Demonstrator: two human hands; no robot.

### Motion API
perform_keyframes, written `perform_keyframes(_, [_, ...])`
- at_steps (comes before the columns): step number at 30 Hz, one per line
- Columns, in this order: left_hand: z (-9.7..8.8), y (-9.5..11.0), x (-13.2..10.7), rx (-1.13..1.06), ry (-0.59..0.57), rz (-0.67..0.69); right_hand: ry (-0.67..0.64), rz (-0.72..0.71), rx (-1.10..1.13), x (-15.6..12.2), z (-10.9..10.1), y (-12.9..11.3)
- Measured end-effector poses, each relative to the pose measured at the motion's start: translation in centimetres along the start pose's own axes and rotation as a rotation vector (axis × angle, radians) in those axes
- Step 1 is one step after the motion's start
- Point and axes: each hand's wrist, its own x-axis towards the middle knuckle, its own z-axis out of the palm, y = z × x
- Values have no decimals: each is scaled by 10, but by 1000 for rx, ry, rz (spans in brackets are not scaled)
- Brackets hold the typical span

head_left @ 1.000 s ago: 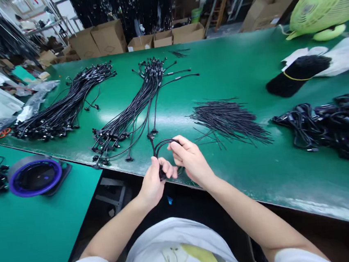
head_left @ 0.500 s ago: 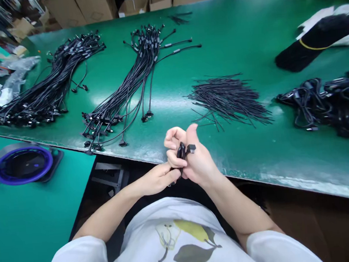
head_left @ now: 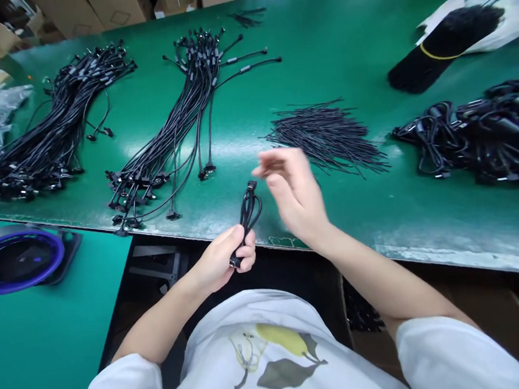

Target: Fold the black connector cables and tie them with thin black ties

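Observation:
My left hand [head_left: 225, 260] is closed around the lower end of a folded black cable [head_left: 248, 211], which stands up from the fist with a connector at its top. To its right, my right hand [head_left: 293, 192] hovers above the green table [head_left: 341, 40] with fingers loosely apart and slightly blurred, holding nothing I can see. It is between the folded cable and a loose heap of thin black ties [head_left: 327, 136].
Two fans of straight black cables [head_left: 175, 129] [head_left: 47, 141] lie on the left half. A tangled pile of cables [head_left: 483, 136] sits at the right. A banded black bundle [head_left: 438, 49] lies far right. A blue-ringed round device [head_left: 15, 261] rests on the lower table.
My right hand has let go of the folded cable and moved right and up. My left hand now holds the cable alone. The view has dropped slightly.

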Motion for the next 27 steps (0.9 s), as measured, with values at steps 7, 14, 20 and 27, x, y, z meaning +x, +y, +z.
perform_keyframes(7, [-4, 9, -9, 768, -190, -102, -637, -685, -938, -37, -22, 3])
perform_keyframes(14, [3, 10, -8, 1242, -165, 17, -705, -451, -982, -51, -22, 0])
perform_keyframes(20, [3, 4, 3, 1168, -201, -77, -516, -690, -1139, -56, -29, 18])
perform_keyframes(27, [18, 4, 29, 1461, -57, 134, -464, -697, -1237, -52, -37, 31])
